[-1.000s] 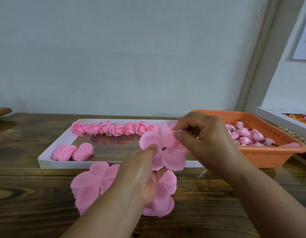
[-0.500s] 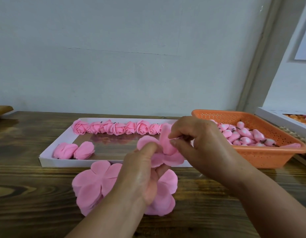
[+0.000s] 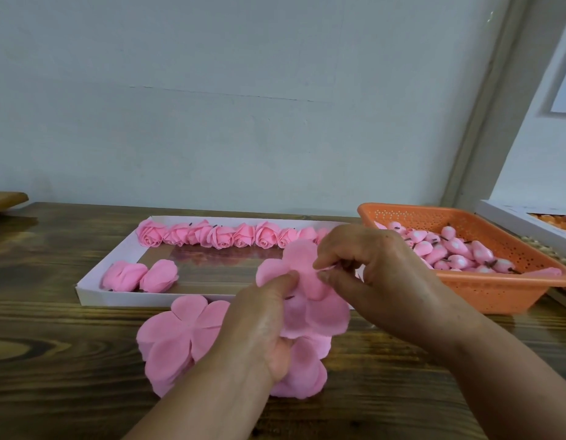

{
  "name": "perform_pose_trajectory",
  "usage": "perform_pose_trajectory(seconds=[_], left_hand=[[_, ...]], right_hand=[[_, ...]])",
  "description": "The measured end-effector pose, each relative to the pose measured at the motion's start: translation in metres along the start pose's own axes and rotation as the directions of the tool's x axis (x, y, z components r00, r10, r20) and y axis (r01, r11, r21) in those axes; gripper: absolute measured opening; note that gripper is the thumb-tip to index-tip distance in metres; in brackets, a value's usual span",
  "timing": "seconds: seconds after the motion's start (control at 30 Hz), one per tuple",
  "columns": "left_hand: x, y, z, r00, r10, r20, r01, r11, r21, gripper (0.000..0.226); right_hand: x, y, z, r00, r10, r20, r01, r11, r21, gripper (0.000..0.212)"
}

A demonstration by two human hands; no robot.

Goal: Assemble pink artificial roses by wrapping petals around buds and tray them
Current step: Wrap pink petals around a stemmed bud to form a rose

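Your open bench (image 3: 59, 360) lies to the left and along the near edge, plain wood a hand can cross freely. Straight ahead the white tray (image 3: 94, 292) blocks a low pass; its middle floor is bare between the row of roses (image 3: 224, 235) at the back and two wrapped heads (image 3: 140, 276) at front left. The loose petal stack (image 3: 176, 338) sits just before it. On your right the orange basket (image 3: 485, 290) stands raised.
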State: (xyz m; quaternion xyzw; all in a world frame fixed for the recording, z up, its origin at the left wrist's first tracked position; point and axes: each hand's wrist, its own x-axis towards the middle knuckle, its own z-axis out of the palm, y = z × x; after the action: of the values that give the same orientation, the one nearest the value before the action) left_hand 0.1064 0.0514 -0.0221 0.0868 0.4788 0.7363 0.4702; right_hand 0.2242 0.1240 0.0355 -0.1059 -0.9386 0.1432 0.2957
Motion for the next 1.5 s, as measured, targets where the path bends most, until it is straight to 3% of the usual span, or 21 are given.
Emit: perform_pose_trajectory(seconds=[0.13, 0.3, 0.53, 0.77, 0.93, 1.0, 1.07, 1.17, 1.3, 1.4, 1.5], left_hand=[[-0.002, -0.007, 0.000, 0.996, 0.087, 0.003, -0.087, 0.996, 0.014, 0.010], [-0.006, -0.010, 0.000, 0.986, 0.167, 0.017, -0.168, 0.981, 0.093, 0.039], [-0.010, -0.006, -0.001, 0.966, 0.251, 0.063, -0.258, 0.949, 0.182, 0.033], [-0.016, -0.005, 0.001, 0.960, 0.257, 0.111, -0.274, 0.944, 0.185, 0.030], [-0.007, -0.003, 0.000, 0.989, 0.148, -0.004, -0.147, 0.982, 0.120, 0.029], [-0.008, -0.001, 0.000, 0.995, 0.094, 0.012, -0.095, 0.990, 0.101, 0.019], [-0.010, -0.003, -0.002, 0.995, 0.075, 0.065, -0.081, 0.993, 0.086, 0.023], [-0.012, -0.005, -0.003, 0.992, 0.074, 0.102, -0.079, 0.996, 0.047, 0.033], [-0.013, -0.005, -0.002, 0.992, 0.060, 0.109, -0.062, 0.998, 0.013, 0.024], [-0.012, -0.007, -0.002, 0.996, 0.038, 0.086, -0.039, 0.999, 0.013, 0.029], [-0.012, -0.007, -0.003, 0.997, 0.031, 0.072, -0.031, 1.000, 0.005, 0.026]], right_hand=[[0.001, -0.001, 0.004, 0.999, 0.034, 0.025, -0.033, 0.999, -0.026, 0.012], [0.002, -0.002, 0.007, 0.998, 0.059, 0.039, -0.056, 0.996, -0.071, 0.008], [0.005, -0.002, 0.003, 0.986, 0.163, 0.024, -0.164, 0.985, 0.044, 0.014], [0.007, 0.001, 0.001, 0.983, 0.181, -0.028, -0.176, 0.977, 0.119, 0.025], [0.007, -0.004, 0.002, 0.996, 0.092, -0.003, -0.092, 0.996, -0.015, 0.016], [0.006, -0.004, 0.002, 0.997, 0.070, 0.032, -0.069, 0.997, -0.041, 0.014], [0.007, -0.004, 0.001, 0.997, 0.062, 0.051, -0.059, 0.997, -0.057, 0.012], [0.009, -0.001, -0.002, 0.994, 0.080, 0.072, -0.079, 0.997, -0.022, 0.011], [0.011, 0.005, -0.004, 0.989, 0.084, 0.118, -0.086, 0.996, 0.008, 0.015], [0.012, 0.008, -0.002, 0.980, 0.136, 0.146, -0.139, 0.990, 0.010, 0.025], [0.014, 0.007, -0.003, 0.970, 0.176, 0.169, -0.180, 0.984, 0.011, 0.013]])
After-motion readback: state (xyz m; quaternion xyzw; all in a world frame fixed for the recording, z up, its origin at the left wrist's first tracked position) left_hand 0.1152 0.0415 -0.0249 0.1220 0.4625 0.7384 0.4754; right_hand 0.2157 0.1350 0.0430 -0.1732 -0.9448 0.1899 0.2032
